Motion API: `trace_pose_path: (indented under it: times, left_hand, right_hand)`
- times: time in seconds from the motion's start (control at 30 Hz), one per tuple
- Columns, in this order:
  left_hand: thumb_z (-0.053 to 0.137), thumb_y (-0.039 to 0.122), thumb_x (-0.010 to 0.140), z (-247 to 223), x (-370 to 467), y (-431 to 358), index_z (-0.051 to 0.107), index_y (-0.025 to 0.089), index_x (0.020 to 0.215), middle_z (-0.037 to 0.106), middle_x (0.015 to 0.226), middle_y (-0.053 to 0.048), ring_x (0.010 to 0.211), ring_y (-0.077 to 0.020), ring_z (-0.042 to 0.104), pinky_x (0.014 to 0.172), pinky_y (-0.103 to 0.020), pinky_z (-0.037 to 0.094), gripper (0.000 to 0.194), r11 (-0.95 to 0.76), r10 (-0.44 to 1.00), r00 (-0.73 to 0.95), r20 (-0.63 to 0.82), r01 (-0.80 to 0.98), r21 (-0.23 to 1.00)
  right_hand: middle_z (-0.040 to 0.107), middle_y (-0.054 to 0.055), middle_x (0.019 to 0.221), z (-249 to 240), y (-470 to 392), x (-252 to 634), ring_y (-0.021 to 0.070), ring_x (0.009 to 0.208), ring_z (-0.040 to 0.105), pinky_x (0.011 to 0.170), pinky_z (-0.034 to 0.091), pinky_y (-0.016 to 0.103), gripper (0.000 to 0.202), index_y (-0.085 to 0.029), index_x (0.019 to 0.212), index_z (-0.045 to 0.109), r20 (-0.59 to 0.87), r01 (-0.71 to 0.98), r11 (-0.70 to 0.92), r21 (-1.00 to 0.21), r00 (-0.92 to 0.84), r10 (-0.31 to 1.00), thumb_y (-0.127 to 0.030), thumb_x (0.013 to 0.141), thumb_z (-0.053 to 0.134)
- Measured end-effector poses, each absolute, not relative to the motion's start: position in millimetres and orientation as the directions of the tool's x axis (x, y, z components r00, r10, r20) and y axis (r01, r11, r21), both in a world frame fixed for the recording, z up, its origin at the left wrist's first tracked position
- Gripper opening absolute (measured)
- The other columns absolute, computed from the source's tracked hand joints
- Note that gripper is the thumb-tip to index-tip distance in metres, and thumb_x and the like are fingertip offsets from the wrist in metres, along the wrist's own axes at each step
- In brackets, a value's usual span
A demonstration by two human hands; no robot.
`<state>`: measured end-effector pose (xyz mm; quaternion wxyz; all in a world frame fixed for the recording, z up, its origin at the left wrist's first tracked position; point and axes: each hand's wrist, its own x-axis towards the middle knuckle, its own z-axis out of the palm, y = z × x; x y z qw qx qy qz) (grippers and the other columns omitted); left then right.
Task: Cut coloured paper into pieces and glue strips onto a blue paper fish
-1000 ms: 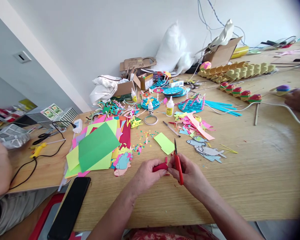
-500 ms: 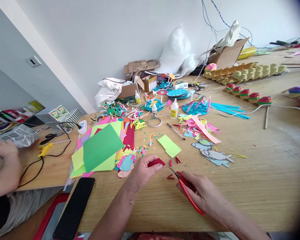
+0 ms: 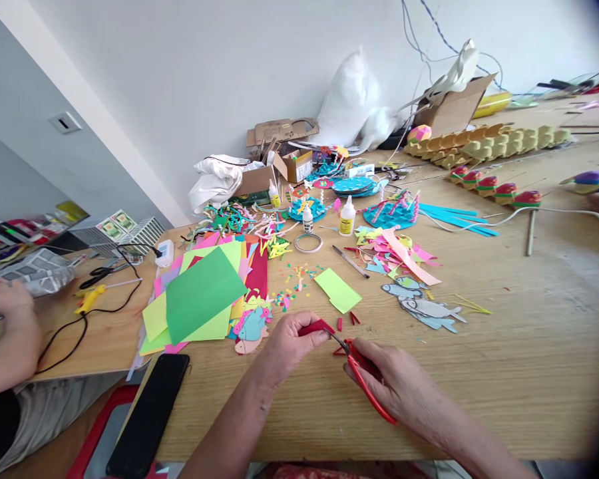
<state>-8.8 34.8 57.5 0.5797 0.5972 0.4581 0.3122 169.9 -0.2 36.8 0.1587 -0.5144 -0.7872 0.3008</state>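
two hands, one piece of red paper, blades right at its edge

you've got the red paper [image 3: 315, 327] pinched between thumb and fingers of your left hand [image 3: 289, 342], held just above the tabletop [image 3: 289, 432], and your right hand [image 3: 397, 376] is wrapped around the red handles of the scissors [image 3: 369, 392]! the blade tips meet the paper's right end, though you can't tell from here how far they're parted. look just beyond the blades: small red scraps [image 3: 354, 318] lie on the wood, near a lime-green sheet [image 3: 337, 291]. off to your right, grey and blue fish cut-outs [image 3: 432, 308] overlap; to your left, a dark green sheet [image 3: 204, 293] tops the pile of coloured paper, and nearer you, by the table's left edge, sits a black phone [image 3: 147, 412].
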Motion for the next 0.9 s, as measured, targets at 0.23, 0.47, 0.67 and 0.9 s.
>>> trace_pose_path:
  times: [0.23, 0.47, 0.67, 0.9]
  left_hand:
    - [0.058, 0.030, 0.070, 55.1, -7.6, 35.0, 0.063, 0.012, 0.076, 0.054, 0.064, 0.000, 0.064, -0.0115, 0.045, 0.063, -0.022, 0.033, 0.019, 0.134, 0.904, 0.386, -0.184, 0.153, 0.979]
    - [0.057, 0.027, 0.071, 53.5, -8.6, 34.9, 0.063, 0.013, 0.080, 0.052, 0.065, 0.001, 0.064, -0.0103, 0.042, 0.063, -0.021, 0.031, 0.018, 0.161, 0.893, 0.403, -0.200, 0.129, 0.978]
    - [0.058, 0.026, 0.070, 54.3, -8.6, 35.8, 0.063, 0.012, 0.079, 0.051, 0.066, 0.001, 0.066, -0.0107, 0.041, 0.063, -0.021, 0.030, 0.017, 0.185, 0.881, 0.424, -0.212, 0.105, 0.977]
    - [0.060, 0.028, 0.068, 53.1, -9.0, 36.7, 0.060, 0.012, 0.072, 0.046, 0.061, 0.003, 0.060, -0.0090, 0.037, 0.058, -0.020, 0.027, 0.017, 0.216, 0.867, 0.438, -0.239, 0.102, 0.971]
  right_hand:
    - [0.054, 0.000, 0.057, 35.8, -0.1, 170.0, 0.0120, 0.049, 0.046, 0.048, 0.028, 0.023, 0.024, -0.021, 0.065, 0.042, -0.041, 0.702, 0.284, -0.654, -0.408, 0.912, -0.034, 0.085, 0.034]
    - [0.054, 0.001, 0.056, 34.9, -2.0, 169.4, 0.0124, 0.047, 0.045, 0.048, 0.028, 0.023, 0.026, -0.021, 0.065, 0.041, -0.070, 0.711, 0.284, -0.643, -0.424, 0.903, -0.034, 0.086, 0.032]
    - [0.053, 0.001, 0.054, 31.5, -3.9, 169.7, 0.0123, 0.046, 0.044, 0.047, 0.027, 0.024, 0.029, -0.021, 0.064, 0.043, -0.048, 0.723, 0.302, -0.621, -0.420, 0.906, -0.035, 0.086, 0.031]
    - [0.057, 0.004, 0.057, 32.8, -4.6, 170.7, 0.0138, 0.049, 0.050, 0.048, 0.030, 0.023, 0.031, -0.021, 0.064, 0.044, -0.090, 0.746, 0.275, -0.607, -0.408, 0.908, -0.035, 0.086, 0.028]
